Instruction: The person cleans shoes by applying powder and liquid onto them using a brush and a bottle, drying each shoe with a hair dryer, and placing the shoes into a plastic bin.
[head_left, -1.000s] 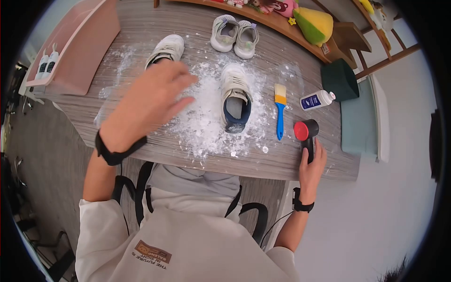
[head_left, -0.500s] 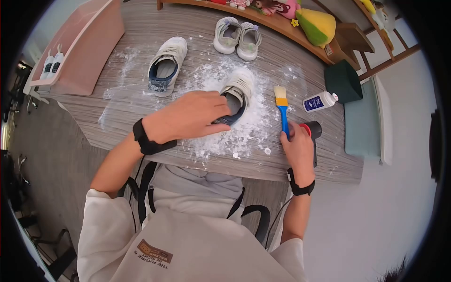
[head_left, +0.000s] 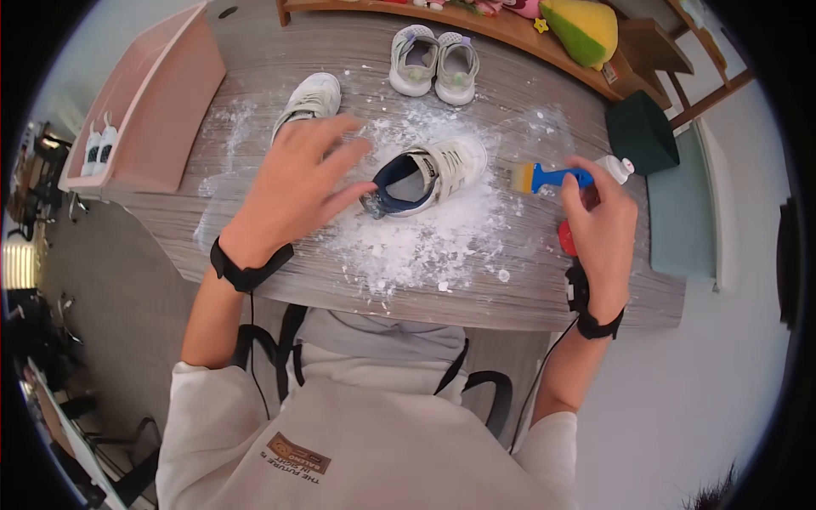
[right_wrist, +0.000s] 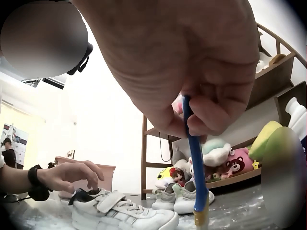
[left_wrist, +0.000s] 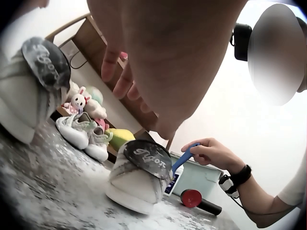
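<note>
A white sneaker [head_left: 463, 161] with a dark blue lining lies on the powder-dusted table, toe to the right. My left hand [head_left: 293, 187] hovers at its heel, fingers spread and thumb tip near the dark heel tab; it holds nothing. My right hand [head_left: 605, 229] pinches the blue handle of a flat paintbrush [head_left: 548, 178], its pale bristles pointing left toward the toe. In the right wrist view the paintbrush [right_wrist: 197, 167] hangs bristles down. A second white sneaker [head_left: 313, 95] stands behind my left hand, partly hidden by it.
White powder [head_left: 387, 259] covers the wooden table's middle. A red-faced, black-handled tool [left_wrist: 192, 198] and a white bottle [head_left: 614, 168] are beside my right hand. Grey-white shoes [head_left: 457, 72] stand at the back, a pink bin [head_left: 191, 102] left, a shelf with plush toys [head_left: 582, 32] behind.
My right hand has moved from the black-handled tool to the paintbrush, picked it up and turned it bristles left. The sneaker has turned toe right; my left hand has come off its heel.
</note>
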Action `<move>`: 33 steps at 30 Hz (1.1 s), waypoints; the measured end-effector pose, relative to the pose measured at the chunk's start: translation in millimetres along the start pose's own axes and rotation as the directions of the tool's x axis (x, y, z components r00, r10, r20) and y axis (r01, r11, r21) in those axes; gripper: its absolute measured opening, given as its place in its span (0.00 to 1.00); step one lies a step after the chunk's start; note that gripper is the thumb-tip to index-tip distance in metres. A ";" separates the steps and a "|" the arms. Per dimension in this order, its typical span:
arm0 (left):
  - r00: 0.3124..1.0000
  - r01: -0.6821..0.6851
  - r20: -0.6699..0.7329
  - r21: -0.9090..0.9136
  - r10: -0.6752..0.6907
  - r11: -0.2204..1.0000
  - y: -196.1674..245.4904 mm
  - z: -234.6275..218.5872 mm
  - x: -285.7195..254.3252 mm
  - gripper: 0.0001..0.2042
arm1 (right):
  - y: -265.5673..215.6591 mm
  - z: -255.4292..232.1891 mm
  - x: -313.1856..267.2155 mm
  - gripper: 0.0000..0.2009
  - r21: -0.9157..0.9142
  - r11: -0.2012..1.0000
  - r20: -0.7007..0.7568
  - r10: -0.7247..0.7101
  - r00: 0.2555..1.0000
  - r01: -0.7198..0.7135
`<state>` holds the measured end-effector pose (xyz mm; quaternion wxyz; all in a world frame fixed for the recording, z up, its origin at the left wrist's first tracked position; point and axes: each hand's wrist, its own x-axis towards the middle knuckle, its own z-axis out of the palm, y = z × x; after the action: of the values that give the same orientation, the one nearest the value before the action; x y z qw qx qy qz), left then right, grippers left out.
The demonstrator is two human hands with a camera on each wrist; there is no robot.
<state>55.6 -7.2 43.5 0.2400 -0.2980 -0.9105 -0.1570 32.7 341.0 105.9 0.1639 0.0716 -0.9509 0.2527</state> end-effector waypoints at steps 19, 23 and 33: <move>0.936 0.145 0.346 -0.234 -0.057 0.961 18.1 17.2 27.6 0.26 | 54.9 80.8 29.8 0.11 0.605 0.795 -0.128 0.050 0.991 0.038; 0.915 0.142 0.401 -0.240 -0.035 0.960 8.9 34.8 40.7 0.23 | 59.1 76.8 28.6 0.11 0.569 0.811 -0.271 0.029 0.962 0.136; 0.978 0.156 0.184 -0.319 -0.101 0.935 -17.4 53.6 34.5 0.18 | 57.4 79.5 27.3 0.11 0.784 0.619 -0.041 0.141 0.989 -0.056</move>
<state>2.0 18.5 14.5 0.0996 -0.2857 -0.9053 -0.2983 -27.3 349.0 24.1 0.1490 0.0708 -0.7406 0.6513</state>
